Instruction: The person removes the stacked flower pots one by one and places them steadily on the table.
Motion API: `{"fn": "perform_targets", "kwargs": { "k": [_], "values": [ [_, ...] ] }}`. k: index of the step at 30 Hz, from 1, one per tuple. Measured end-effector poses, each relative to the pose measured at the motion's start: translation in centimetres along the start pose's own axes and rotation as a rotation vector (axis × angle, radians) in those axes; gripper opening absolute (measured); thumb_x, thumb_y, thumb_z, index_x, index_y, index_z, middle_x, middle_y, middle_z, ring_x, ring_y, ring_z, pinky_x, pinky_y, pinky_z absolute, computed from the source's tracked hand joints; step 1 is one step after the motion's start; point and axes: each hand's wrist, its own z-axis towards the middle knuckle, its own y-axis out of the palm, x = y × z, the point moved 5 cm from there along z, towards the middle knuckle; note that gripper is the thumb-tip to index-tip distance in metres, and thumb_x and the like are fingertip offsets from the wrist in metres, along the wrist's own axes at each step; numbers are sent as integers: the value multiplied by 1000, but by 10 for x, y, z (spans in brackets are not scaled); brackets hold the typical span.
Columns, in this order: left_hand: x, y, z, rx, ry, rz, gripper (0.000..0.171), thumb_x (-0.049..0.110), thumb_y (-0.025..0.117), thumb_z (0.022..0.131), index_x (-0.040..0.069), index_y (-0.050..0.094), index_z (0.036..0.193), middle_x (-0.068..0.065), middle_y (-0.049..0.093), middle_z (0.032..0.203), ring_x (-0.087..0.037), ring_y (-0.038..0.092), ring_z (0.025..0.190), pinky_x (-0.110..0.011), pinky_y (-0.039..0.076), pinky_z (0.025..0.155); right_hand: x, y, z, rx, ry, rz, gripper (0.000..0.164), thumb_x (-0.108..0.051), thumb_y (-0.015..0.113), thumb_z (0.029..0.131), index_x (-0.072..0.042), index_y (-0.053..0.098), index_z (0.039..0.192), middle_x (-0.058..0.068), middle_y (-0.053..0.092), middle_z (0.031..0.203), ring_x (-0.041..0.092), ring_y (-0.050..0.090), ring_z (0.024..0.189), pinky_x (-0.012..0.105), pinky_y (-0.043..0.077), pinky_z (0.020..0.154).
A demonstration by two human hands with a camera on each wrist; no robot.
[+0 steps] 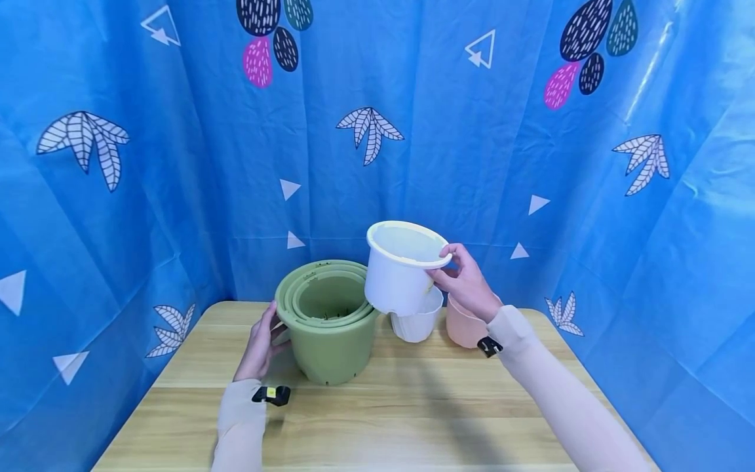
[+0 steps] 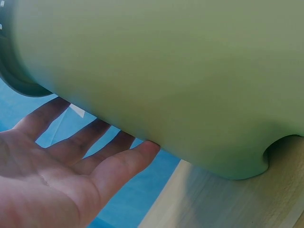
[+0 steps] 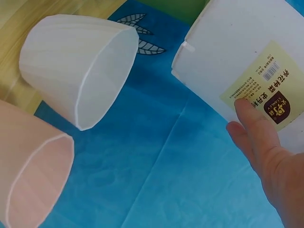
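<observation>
My right hand [image 1: 463,278] grips a white flowerpot [image 1: 395,285] by its rim and side, raised and tilted above the table. The right wrist view shows a printed label [image 3: 266,90] on this pot, with fingers lying against its wall. At the left, my left hand [image 1: 262,344] touches the side of a large green flowerpot [image 1: 333,354], fingers extended along its wall in the left wrist view. Smaller green pots [image 1: 303,308] are nested inside it. The white pot's lower edge overlaps the green rim in the head view.
Behind the raised pot, a small white fluted pot [image 1: 415,326] stands on the wooden table [image 1: 377,426]. A pink pot [image 1: 463,326] is to its right, partly hidden by my right hand. A patterned blue curtain [image 1: 448,164] surrounds the table's back and sides.
</observation>
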Motion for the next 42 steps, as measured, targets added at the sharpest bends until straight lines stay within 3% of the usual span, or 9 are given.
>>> {"fn": "perform_targets", "kwargs": {
  "k": [12,22,28,37,42],
  "values": [
    [2,1,-1,1,-2,-15,79,66,31,106,14,22,166,-19,22,172,-43,26,157,-67,32,122,10,-16,-10,36,9,-22,53,-27,70,100,1,36,131,26,43,152,53,59,130,53,56,99],
    [1,1,0,8,-9,-16,80,67,32,106,15,24,165,-17,23,172,-42,27,157,-66,33,122,18,-29,-20,61,29,-29,56,-31,71,100,-1,36,131,25,44,152,54,57,132,56,56,97],
    [0,1,2,8,-6,-13,81,68,32,105,14,25,165,-18,24,171,-42,27,157,-66,33,122,20,-32,-24,60,22,-24,54,-29,69,101,0,35,132,25,44,151,56,57,132,50,59,94],
    [-1,1,2,10,0,0,81,69,32,105,14,26,165,-20,25,170,-44,27,157,-67,34,121,27,-39,-31,72,21,-63,55,-27,70,100,2,35,131,27,42,152,56,59,128,56,55,96],
    [-1,0,1,8,0,3,82,70,32,105,15,25,165,-20,24,171,-44,26,157,-67,33,121,30,-39,-36,80,39,-57,55,-25,69,101,3,34,132,28,43,151,56,58,130,49,59,94]
  ]
}}
